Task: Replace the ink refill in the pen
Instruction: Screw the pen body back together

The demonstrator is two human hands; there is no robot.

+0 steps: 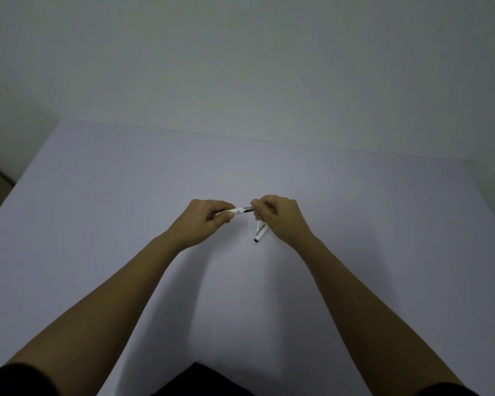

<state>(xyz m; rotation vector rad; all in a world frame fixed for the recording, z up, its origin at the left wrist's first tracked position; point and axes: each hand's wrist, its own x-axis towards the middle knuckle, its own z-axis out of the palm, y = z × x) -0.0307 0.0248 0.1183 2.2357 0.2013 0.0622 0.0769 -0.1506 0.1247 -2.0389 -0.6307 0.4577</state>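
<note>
left hand [207,221] closed round slim white pen [236,211], held level above the table | right hand [277,217] pinching the pen's shiny metal end | white tube-shaped pen piece [260,235] lying on smooth matte pale table [97,210] under right hand

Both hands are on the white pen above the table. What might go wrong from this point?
1. The right hand pinches the white pen at its metal end while the left hand holds the barrel; a small part might slip free and roll across the pale table.
2. Two slim white pieces lie under the right hand; lowering it could knock them.
</note>
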